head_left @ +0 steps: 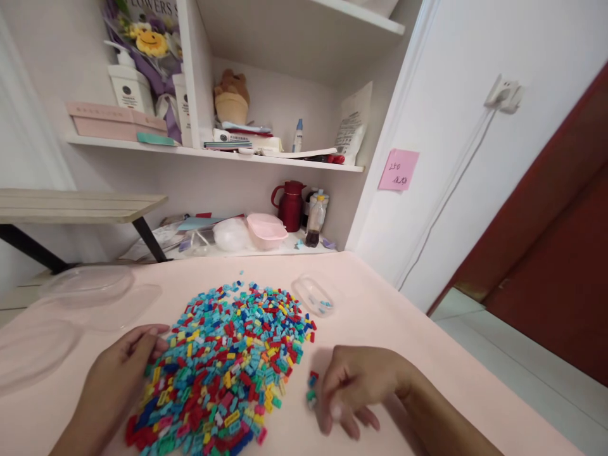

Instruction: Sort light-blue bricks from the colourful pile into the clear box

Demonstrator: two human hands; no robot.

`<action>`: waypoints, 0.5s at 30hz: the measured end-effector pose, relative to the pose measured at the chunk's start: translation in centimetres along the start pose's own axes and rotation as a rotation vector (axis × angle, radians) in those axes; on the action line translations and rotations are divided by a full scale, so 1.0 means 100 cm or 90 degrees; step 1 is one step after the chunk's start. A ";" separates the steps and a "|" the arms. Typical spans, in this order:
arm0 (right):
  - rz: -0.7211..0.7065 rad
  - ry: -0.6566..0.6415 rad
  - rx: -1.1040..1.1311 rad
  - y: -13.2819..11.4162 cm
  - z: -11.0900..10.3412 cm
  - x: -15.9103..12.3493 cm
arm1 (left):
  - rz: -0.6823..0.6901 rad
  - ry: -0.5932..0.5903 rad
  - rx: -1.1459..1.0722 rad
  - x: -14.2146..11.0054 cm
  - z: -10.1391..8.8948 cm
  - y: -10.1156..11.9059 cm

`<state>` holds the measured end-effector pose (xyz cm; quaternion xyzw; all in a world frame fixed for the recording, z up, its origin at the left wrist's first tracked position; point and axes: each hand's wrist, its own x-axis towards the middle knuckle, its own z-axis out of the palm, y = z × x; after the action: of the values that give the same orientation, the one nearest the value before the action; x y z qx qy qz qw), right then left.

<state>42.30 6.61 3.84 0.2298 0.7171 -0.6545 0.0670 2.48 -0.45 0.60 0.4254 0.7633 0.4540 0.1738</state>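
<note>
Bricks (232, 342) lie heaped on the worktop (291, 427), reaching the curled fingers of the left hand (126, 361). The right hand (358, 377), fingers bent downward and slightly parted, is just beside a few loose bricks (311, 396). Whether either hand grips a brick, I cannot tell.

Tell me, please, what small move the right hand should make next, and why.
I'd probably bring the right hand onto the small brick cluster, since it lies just beside that hand, apart from the main pile.
</note>
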 end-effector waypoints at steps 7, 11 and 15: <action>-0.174 0.256 -0.047 -0.015 0.011 0.006 | -0.020 -0.014 0.028 -0.006 -0.005 0.012; -0.154 0.495 -0.139 -0.009 0.008 0.017 | -0.001 0.001 0.041 -0.003 -0.005 0.010; -0.117 0.547 -0.357 -0.005 0.008 0.020 | -0.014 -0.011 0.057 0.003 -0.001 0.003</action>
<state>40.13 6.34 3.36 0.3870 0.8448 -0.2875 -0.2321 2.36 -0.20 0.97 0.4283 0.7860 0.4138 0.1658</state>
